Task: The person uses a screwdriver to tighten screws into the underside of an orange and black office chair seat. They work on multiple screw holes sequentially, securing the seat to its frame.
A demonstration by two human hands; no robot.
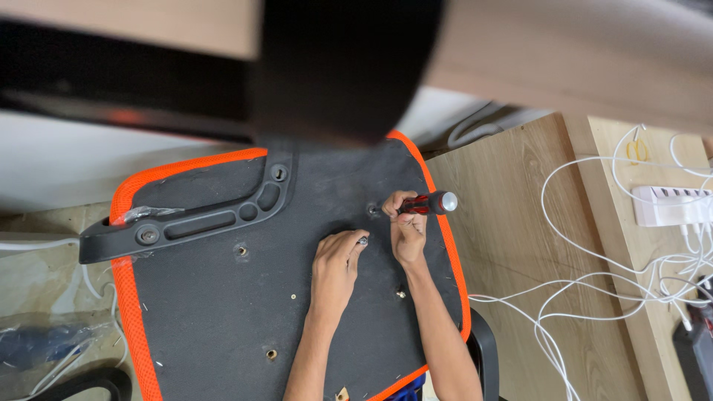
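Seat base of an office chair lay upside down, black fabric underside with orange mesh trim (297,297), on the wooden floor. Right hand (408,236) was closed round a red-and-black-handled screwdriver with a silver cap (425,203), shaft lying nearly flat and pointing left toward a screw hole (373,210) in the upper middle of the panel. Left hand (338,263) was just beside it, fingertips pinched together on a small silver bolt (362,240), wrist resting on the fabric

Step in hand, judged: fitting or driving a fastener at that hole, bolt not seated yet, since it sat in the fingers below the hole and the tip was near the hole but contact could not be told. Next move would call for lining the bolt up with the hole and bringing the driver upright over it; both hands were crowded close, so the pinch would need to clear before turning

A black plastic armrest bracket (200,219) was bolted across the upper left of the panel, well apart from the hands. Other holes (242,251) stood open lower on the panel

Room: open fabric left of and below the hands. Orange edge ran near the right hand's side, so little panel was left there. A dark blurred chair part (342,67) overhung the top. Tangled white cables (616,289) and a white power strip (672,206) lay to the right, apart from the seat
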